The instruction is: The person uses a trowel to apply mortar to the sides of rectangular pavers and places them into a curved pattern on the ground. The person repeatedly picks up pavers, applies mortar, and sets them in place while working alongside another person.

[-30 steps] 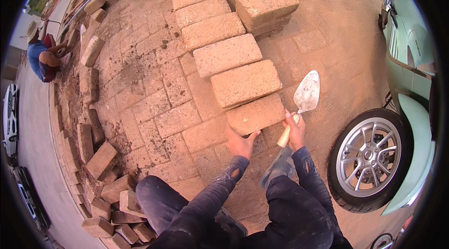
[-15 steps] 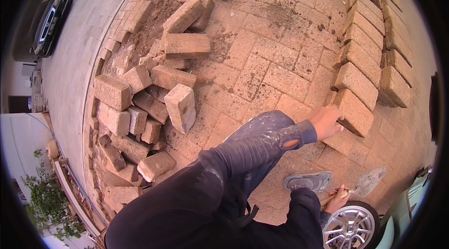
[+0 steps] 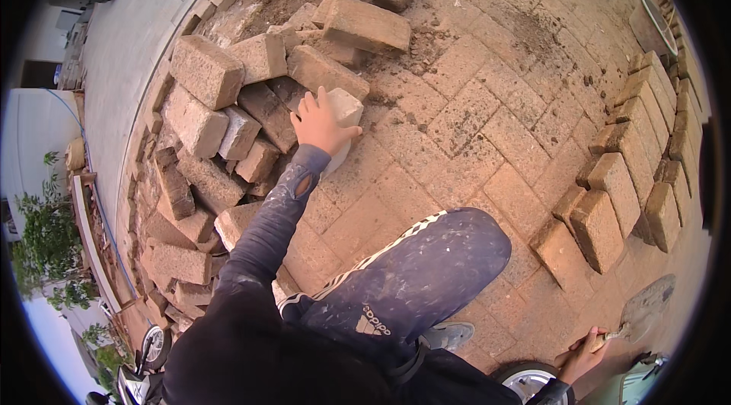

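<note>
My left hand point(image 3: 321, 125) is over a pale, dusty paving brick point(image 3: 347, 106) standing at the right side of a loose brick pile. Its fingers are spread and its thumb crosses in front of the brick, covering part of it; a firm grip does not show. At the lower right, my right hand point(image 3: 586, 352) is closed around the handle of a trowel point(image 3: 647, 306), whose broad grey blade points away from me. A stacked row of bricks point(image 3: 598, 230) stands on the right, apart from both hands.
Other bricks point(image 3: 365, 24) lie heaped with loose soil on the left and far side. Brick paving point(image 3: 487, 146) carries scattered dirt clumps. A bucket-like container point(image 3: 655, 23) stands at the far right. A vehicle wheel point(image 3: 533, 384) is near my right forearm. My bent knee point(image 3: 472, 245) takes up the middle.
My left hand has left the brick row on the right and swung across to the pale brick by the pile. The view has shifted; my right hand still holds the trowel.
</note>
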{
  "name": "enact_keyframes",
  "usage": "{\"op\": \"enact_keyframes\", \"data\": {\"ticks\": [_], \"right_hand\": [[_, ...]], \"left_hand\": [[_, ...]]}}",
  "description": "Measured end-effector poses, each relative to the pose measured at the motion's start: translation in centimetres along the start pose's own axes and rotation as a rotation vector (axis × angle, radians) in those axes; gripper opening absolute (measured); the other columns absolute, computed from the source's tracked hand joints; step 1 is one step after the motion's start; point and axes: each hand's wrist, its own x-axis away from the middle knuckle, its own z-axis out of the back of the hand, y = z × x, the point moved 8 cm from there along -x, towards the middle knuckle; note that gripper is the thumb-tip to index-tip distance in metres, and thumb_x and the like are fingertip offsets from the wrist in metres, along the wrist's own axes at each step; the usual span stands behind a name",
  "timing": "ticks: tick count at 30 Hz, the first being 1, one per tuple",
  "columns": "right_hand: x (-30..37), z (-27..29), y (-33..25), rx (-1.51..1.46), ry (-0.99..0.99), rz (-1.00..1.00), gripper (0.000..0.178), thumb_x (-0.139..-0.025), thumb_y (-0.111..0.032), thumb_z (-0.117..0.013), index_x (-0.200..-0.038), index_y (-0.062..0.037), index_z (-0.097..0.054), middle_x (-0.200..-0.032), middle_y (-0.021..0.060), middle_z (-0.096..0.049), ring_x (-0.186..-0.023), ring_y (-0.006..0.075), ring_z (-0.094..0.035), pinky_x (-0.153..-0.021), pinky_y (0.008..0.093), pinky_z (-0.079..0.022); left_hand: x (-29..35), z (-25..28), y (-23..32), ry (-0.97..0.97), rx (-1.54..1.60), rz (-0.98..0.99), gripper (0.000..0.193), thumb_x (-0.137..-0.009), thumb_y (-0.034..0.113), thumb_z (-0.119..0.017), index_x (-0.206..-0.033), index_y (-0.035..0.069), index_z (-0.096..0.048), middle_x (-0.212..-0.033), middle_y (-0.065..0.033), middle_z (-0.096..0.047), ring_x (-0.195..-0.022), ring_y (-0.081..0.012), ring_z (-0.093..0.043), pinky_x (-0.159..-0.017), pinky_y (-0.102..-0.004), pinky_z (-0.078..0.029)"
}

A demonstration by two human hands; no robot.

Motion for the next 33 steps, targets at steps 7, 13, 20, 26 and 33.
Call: {"op": "enact_keyframes", "data": {"ticks": [7, 13, 20, 26, 33], "right_hand": [[-0.9, -17.3, -4.7, -0.314, -0.426, 0.135, 0.021, -0.099, -0.017, -0.064, -0.112, -0.0036, -0.054, -0.072, -0.0006, -0.050, -0.049, 0.0060, -0.043, -0.043, 0.0210, -0.033], [3.1, -21.7, -6.2, -0.386, -0.611, 0.114, 0.024, -0.096, -0.017, -0.068, -0.111, -0.0054, -0.053, -0.069, -0.0030, -0.049, -0.050, 0.0048, -0.046, -0.043, 0.0215, -0.035], [6.7, -21.7, -2.5, -0.246, -0.678, 0.053, 0.029, -0.092, -0.017, -0.063, -0.115, -0.0011, -0.052, -0.079, 0.0117, -0.056, -0.071, 0.0231, -0.059, -0.067, 0.0372, -0.046], [11.1, -23.0, -2.1, -0.232, -0.590, 0.123, 0.033, -0.094, -0.020, -0.061, -0.117, 0.0013, -0.050, -0.089, 0.0232, -0.064, -0.077, 0.0432, -0.062, -0.068, 0.0468, -0.048], [13.7, -27.0, -3.3, -0.235, -0.563, 0.262, 0.034, -0.093, -0.024, -0.063, -0.108, 0.0021, -0.048, -0.082, 0.0266, -0.064, -0.072, 0.0474, -0.063, -0.062, 0.0525, -0.050]], "left_hand": [[1.6, 1.1, -0.3, 0.049, 0.080, -0.082, 0.084, -0.061, 0.029, -0.084, -0.133, 0.004, -0.049, -0.117, -0.0191, -0.049, -0.106, -0.0406, -0.059, -0.086, -0.0487, -0.055], [7.0, 2.8, 4.0, 0.094, 0.174, -0.413, 0.085, -0.061, 0.021, -0.082, -0.134, 0.000, -0.046, -0.113, -0.0170, -0.048, -0.105, -0.0386, -0.056, -0.085, -0.0452, -0.052], [11.7, 6.0, 15.3, -0.209, 0.778, -0.677, 0.093, -0.063, 0.015, -0.089, -0.141, -0.001, -0.042, -0.127, -0.0156, -0.049, -0.119, -0.0321, -0.053, -0.105, -0.0402, -0.043], [16.2, 0.3, 20.7, -0.156, 0.527, -0.927, 0.093, -0.067, 0.017, -0.089, -0.144, 0.002, -0.038, -0.131, -0.0172, -0.047, -0.125, -0.0348, -0.048, -0.108, -0.0420, -0.041], [15.9, 0.6, 23.9, -0.136, 0.475, -1.000, 0.093, -0.067, 0.014, -0.088, -0.144, 0.000, -0.038, -0.128, -0.0200, -0.048, -0.116, -0.0372, -0.054, -0.099, -0.0428, -0.046]]}}
